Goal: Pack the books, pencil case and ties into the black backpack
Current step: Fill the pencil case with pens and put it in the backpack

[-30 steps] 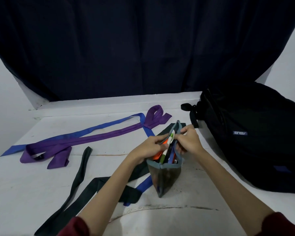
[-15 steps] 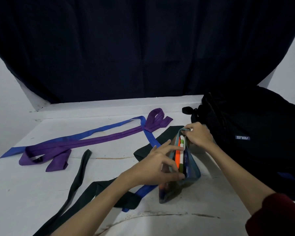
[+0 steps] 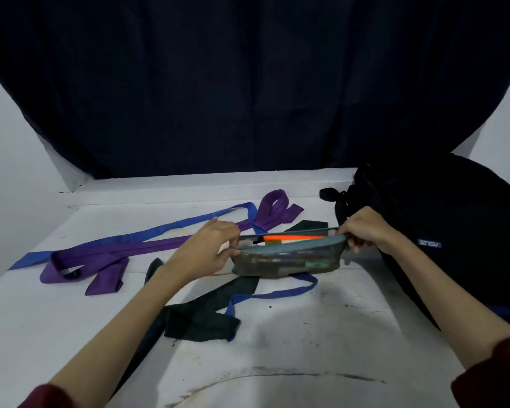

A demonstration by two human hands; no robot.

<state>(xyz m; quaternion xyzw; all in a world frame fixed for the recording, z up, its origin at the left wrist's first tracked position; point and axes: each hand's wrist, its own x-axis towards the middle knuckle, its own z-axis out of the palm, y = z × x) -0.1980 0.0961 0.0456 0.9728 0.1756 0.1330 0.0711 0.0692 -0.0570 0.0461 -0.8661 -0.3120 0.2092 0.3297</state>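
Head view: one look down over both forearms, dark red sleeves at the bottom edge.
Pencil case (image 3: 289,260): a grey see-through pouch held lengthwise between the two hands, just above the bench (image 3: 306,343), its zip gaping along the top.
Inside the case: an orange pen (image 3: 289,237) lies along the opening, with other pens blurred behind the mesh wall.
Left hand (image 3: 206,251): fingers curled, pinching the left end of the pencil case at the zip.
Right hand (image 3: 362,228): fingers curled round the right end of the pencil case, close against the backpack.
Black backpack (image 3: 454,237): lies on the right side of the bench, a small white logo on its side, its top facing the right hand.
Purple tie (image 3: 106,257): stretched across the bench on the left, looped at its far end.
Blue tie (image 3: 124,240): runs beside the purple tie and passes under the pencil case.
Dark green tie (image 3: 200,319): crumpled below the left forearm.
Backdrop: a dark curtain (image 3: 248,83) hangs behind the bench.
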